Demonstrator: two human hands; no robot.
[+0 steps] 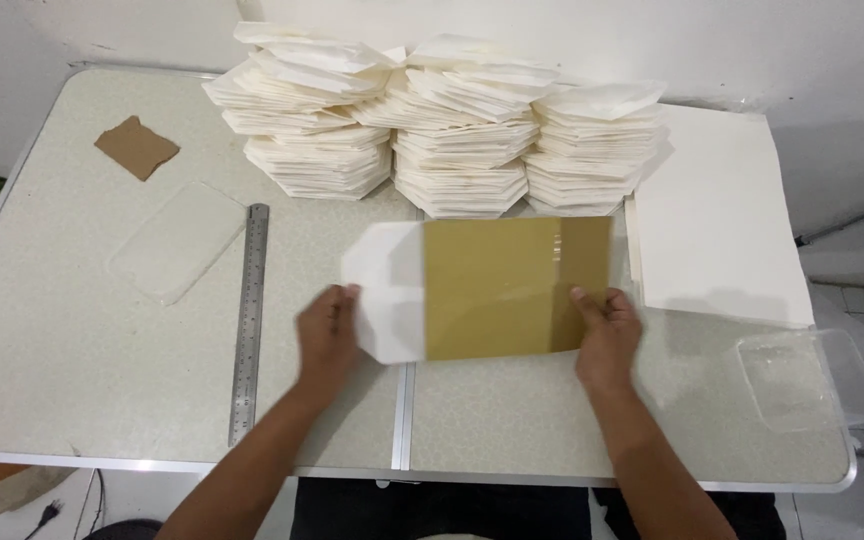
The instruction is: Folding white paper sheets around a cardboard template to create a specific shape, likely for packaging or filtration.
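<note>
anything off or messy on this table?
Mostly tidy. The torn brown cardboard scrap lies loose at the far left corner with ragged edges. The clear plastic container overhangs the table edge at right.
</note>
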